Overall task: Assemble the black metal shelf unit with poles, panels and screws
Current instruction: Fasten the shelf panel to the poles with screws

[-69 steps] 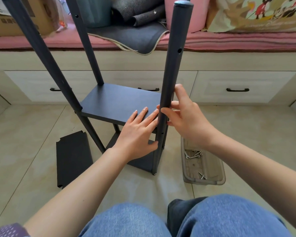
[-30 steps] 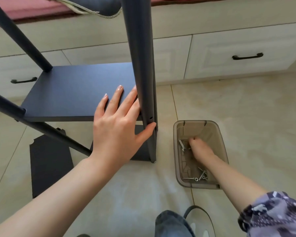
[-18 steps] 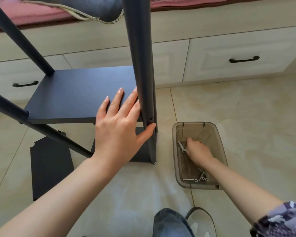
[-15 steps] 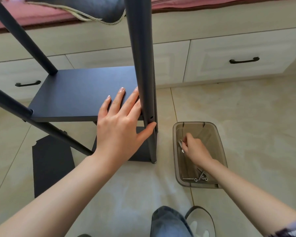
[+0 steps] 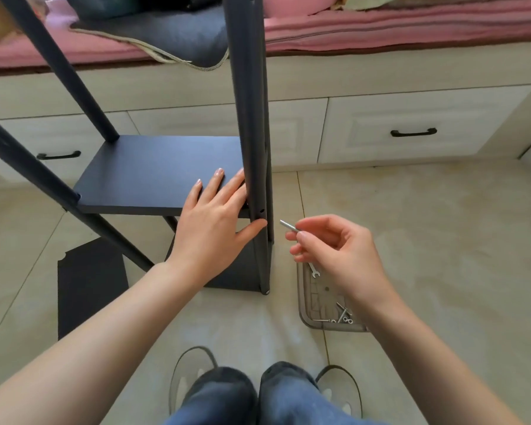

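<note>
Screw [image 5: 289, 226], small, stiff, slick and light, probably easy to fumble, pinched at its head end in right hand [image 5: 334, 250] just right of near pole [image 5: 252, 148] and its hole; left hand [image 5: 210, 222] flat, fingers straight, steadying rigid panel [image 5: 154, 173] against pole.

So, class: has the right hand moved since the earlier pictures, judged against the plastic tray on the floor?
Yes. The right hand has lifted out of the plastic tray and now pinches a screw beside the front pole.
</note>
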The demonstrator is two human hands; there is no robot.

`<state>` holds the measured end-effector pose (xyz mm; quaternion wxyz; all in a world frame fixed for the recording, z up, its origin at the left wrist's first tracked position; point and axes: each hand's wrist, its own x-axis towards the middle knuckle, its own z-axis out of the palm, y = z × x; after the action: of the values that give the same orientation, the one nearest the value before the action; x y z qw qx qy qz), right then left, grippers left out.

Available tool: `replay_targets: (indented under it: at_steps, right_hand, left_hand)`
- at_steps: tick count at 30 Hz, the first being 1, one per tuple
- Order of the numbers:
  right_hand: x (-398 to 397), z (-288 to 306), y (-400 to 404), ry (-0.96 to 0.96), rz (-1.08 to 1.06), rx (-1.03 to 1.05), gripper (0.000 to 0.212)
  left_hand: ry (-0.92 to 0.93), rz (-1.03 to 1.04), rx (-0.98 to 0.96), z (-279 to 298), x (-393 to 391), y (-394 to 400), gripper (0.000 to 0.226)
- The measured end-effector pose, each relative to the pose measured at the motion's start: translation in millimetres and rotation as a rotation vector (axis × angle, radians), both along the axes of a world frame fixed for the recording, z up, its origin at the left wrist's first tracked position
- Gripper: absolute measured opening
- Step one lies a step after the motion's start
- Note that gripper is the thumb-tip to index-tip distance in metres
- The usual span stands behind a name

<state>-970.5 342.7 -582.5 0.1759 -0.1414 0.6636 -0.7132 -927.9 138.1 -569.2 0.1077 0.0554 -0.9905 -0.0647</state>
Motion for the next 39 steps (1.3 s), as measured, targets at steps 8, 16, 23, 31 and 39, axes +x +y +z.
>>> replay_targets:
  at_steps: [8, 16, 23, 31, 39]
  right_hand:
    - [11.1, 27.3, -27.4, 0.025, -0.112, 0.034, 0.01]
    - [22.5, 25.9, -31.6, 0.062, -0.219, 0.101, 0.007]
    - [9.3, 28.8, -38.2, 0.288, -0.266, 0.323, 0.013]
    - [-7.1, 35.8, -58.2, 0.375, -0.194, 0.472, 0.016]
    - [-7.9, 35.5, -61.4, 0.389, -0.173, 0.472, 0.02]
  left_hand:
    - [0.54, 0.257, 0.68, 2.2, 26.7, 16.2, 0.024]
    - [0.261, 0.576, 1.643, -7.5, 19.2, 17.6, 0.03]
    - [0.292, 0.515, 1.946, -13.8, 9.2, 26.7, 0.035]
    - [0.275, 0.385, 1.894, -22.1, 4.4, 28.5, 0.023]
    - [0.252, 0.418, 1.833, -24.4, 3.6, 28.8, 0.026]
